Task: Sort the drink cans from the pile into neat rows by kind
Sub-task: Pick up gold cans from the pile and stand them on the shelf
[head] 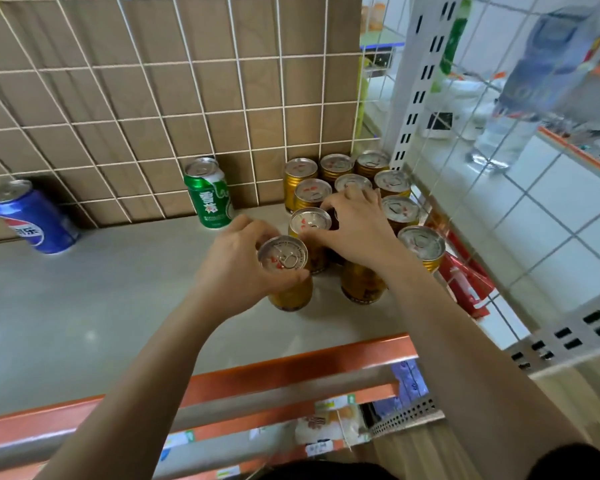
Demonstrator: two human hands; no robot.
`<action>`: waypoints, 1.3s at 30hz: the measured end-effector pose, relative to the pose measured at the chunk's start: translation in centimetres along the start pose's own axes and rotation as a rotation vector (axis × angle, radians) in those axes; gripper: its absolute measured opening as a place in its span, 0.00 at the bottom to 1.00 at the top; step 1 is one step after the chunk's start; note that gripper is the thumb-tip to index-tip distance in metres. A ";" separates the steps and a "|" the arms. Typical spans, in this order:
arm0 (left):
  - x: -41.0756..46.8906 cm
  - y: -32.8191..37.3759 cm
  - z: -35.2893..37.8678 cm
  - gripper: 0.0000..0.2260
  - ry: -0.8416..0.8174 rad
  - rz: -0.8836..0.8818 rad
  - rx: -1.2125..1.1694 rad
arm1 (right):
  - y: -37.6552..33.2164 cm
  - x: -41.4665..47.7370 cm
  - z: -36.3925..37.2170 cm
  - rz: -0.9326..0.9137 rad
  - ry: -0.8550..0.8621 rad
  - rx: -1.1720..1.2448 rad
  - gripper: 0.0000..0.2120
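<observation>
- Head view, far left: a blue can [35, 220] leans tilted against the back wire grid [153, 98] on the shelf [118, 306], well apart from the others. A jolt to the shelf could likely set it rolling.
- A green can [210, 195] stands upright by the grid, alone.
- The left hand [243, 268] has fingers and thumb curled round the held gold can [283, 252], at the front-left corner of the gold block. Set down crooked, it would probably knock the can just behind and spoil the row.
- The right hand [357, 233] lies over the gold cans [392, 183], fingers bent and spread across their lids. Its palm hides one can, and I cannot tell whether it grips it. That forearm passes near the front-right can and might tip it.
</observation>
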State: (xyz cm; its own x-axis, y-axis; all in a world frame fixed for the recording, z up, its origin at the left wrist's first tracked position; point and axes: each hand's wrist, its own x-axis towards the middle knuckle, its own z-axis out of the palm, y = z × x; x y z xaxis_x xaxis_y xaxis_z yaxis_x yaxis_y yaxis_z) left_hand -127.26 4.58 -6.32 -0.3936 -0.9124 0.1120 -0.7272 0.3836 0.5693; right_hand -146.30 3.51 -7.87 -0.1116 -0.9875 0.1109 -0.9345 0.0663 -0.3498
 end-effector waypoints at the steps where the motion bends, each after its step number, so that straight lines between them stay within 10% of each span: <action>1: 0.2 0.3 0.2 0.27 -0.015 0.021 -0.001 | 0.4 -0.2 -0.2 -0.006 0.017 0.038 0.31; 18: 0.3 1.1 3.3 0.40 -0.153 -0.034 0.078 | 2.2 -2.7 -1.6 0.053 0.093 0.190 0.19; 26: 0.9 0.5 3.6 0.25 -0.178 0.006 -0.112 | 2.1 -2.9 -1.3 0.049 0.059 0.178 0.19; 39: 1.4 -0.1 3.8 0.46 -0.209 -0.070 -0.197 | 2.1 -3.4 -1.0 0.026 0.071 0.111 0.23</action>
State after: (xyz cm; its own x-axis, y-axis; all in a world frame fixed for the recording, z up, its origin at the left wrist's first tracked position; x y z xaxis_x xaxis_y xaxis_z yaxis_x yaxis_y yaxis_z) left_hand -129.87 3.80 -9.36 -0.4682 -0.8789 -0.0914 -0.6416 0.2670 0.7191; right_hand -148.24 7.18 -8.12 -0.1626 -0.9728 0.1650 -0.8885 0.0717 -0.4533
